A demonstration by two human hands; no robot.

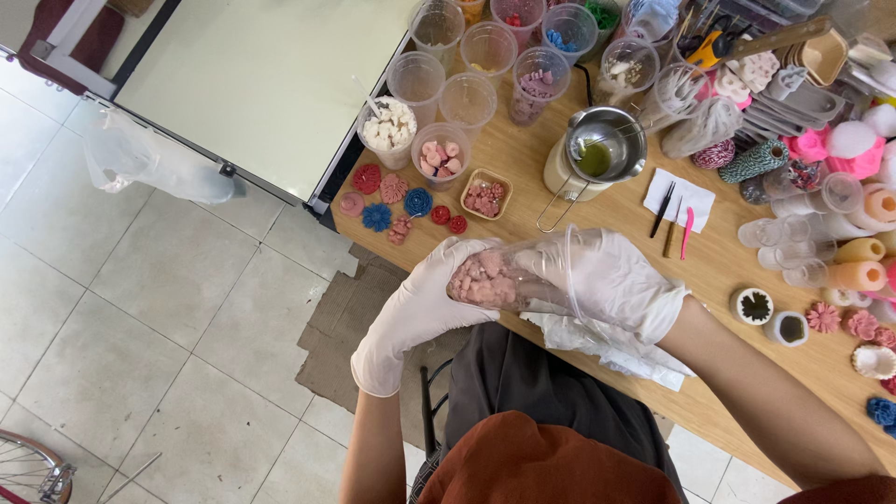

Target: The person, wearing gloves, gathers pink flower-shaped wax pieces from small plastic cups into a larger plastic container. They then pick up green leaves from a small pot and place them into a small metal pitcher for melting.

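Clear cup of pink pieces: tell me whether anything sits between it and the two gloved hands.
Nothing visible does. The left hand grips the clear cup of pink pieces at its base end and the right hand wraps its side, both touching it directly above the wooden table edge.

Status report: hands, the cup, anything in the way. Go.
Left hand and right hand, both gloved, grip clear cup tipped sideways, pink wax pieces inside. Crumpled white wrap under hands. Nothing blocking.
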